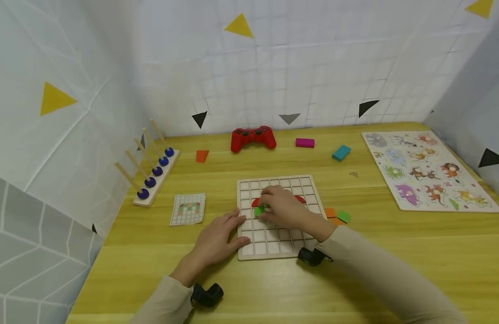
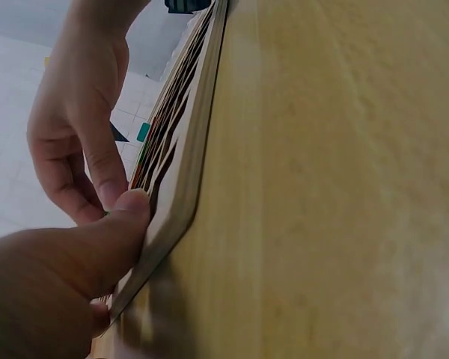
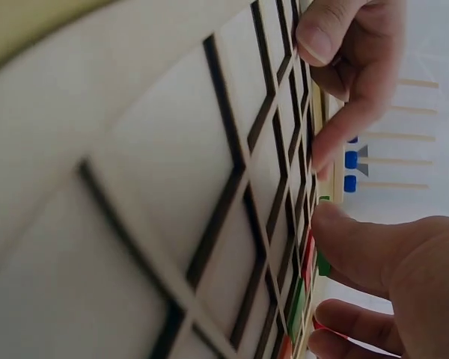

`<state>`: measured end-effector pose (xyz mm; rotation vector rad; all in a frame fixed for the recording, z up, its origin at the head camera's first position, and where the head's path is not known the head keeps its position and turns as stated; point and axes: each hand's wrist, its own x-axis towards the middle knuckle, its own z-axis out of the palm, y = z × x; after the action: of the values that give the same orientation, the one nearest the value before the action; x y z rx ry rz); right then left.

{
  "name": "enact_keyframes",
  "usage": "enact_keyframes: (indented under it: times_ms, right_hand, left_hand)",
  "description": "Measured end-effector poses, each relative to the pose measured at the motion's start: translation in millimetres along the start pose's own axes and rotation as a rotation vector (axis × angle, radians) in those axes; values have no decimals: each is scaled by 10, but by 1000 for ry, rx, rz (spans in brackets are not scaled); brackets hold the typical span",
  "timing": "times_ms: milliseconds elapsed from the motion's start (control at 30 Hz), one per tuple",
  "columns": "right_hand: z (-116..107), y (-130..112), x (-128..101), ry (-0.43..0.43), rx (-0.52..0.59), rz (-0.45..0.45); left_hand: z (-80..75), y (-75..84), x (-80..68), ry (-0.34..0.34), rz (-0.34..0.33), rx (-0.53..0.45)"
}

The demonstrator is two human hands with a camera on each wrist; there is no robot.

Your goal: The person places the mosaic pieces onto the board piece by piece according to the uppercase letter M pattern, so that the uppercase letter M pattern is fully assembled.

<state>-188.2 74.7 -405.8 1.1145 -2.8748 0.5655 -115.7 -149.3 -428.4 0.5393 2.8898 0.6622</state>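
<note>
Head view: the right hand point(image 1: 282, 208) pinches a green tile point(image 1: 259, 211) into the grid board point(image 1: 310, 185), at 3 o'clock from the pattern card point(image 1: 187, 208).

Left wrist view: the left hand point(image 2: 67, 277) rests flat-fingered, steadying the board's edge.

Right wrist view: fingertips point(image 3: 333, 224) press the tile down.

red game controller point(image 1: 253, 137) | animal puzzle board point(image 1: 429, 170) | peg rack with blue beads point(image 1: 152, 167) | pattern card point(image 1: 188, 209) | magenta block point(image 1: 304, 143)
</note>
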Motion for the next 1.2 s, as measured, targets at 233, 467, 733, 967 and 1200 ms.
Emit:
enact_keyframes:
  times_ms: [233, 467, 733, 967, 1200]
  right_hand:
    - [29, -34, 60, 4, -9, 10]
    - [63, -28, 26, 12, -7, 47]
    - [4, 34, -115, 73, 31, 27]
    - [-248, 423, -532, 221, 68, 55]
    - [-446, 936, -1123, 248, 50, 167]
  left_hand:
    - [-9, -14, 27, -3, 17, -1]
    - [7, -2, 13, 1, 17, -2]
    - [36, -5, -12, -16, 7, -15]
    - [59, -25, 4, -24, 14, -13]
    - [37, -45, -3, -20, 5, -7]
